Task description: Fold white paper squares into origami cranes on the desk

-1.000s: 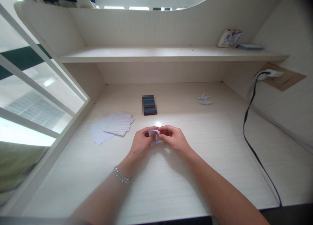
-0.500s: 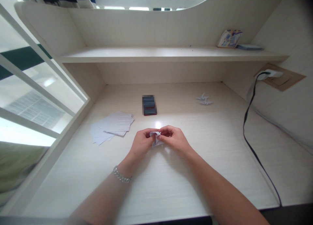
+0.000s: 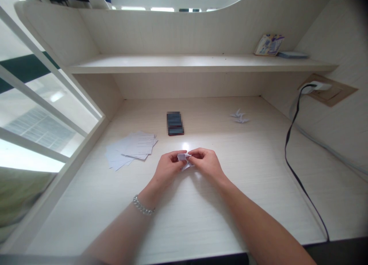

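Between my two hands is a small piece of folded white paper, partly covered by the fingers. My left hand pinches its left side, and a silver chain bracelet circles that wrist. On the other side my right hand grips the paper between thumb and fingers. Both hands are low over the desk. To their left lies a loose fan of white paper sheets, some with printed lines. A dark, pixelated rectangular object lies just beyond the hands.
Small folded white paper figures sit at the back right of the desk. A black cable runs from the wall socket to the front edge. The shelf above holds a colourful packet.
The folded paper has tilted and shifted slightly between my fingers, its upper flap now showing broader. Both hands stay nearly in place.
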Tool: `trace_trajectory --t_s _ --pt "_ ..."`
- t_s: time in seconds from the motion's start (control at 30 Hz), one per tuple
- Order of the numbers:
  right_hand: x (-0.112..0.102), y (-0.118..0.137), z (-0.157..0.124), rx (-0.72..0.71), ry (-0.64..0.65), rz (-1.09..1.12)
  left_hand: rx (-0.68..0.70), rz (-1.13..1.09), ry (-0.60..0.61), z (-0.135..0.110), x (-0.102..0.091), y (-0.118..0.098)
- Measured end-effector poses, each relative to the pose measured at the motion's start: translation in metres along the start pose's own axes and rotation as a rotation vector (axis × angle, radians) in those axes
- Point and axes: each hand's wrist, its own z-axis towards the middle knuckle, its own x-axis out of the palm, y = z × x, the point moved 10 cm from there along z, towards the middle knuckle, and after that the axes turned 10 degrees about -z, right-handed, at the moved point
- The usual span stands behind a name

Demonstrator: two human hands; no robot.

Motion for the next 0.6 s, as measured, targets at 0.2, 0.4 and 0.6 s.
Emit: trace_trajectory --t_s 0.2,0.4,0.6 --pt "0.002 0.004 -0.002 -0.021 0.044 -0.005 0.024 0.031 -0.028 0.000 -0.001 0.000" --pt "0.002 0.015 -0.005 -0.126 0.049 -0.073 0.050 0.132 -0.041 -0.002 -0.001 -0.006" --pt "0.003 0.012 -0.004 -0.140 0.044 -0.141 0.015 0.160 -0.050 -0.001 -0.004 -0.003"
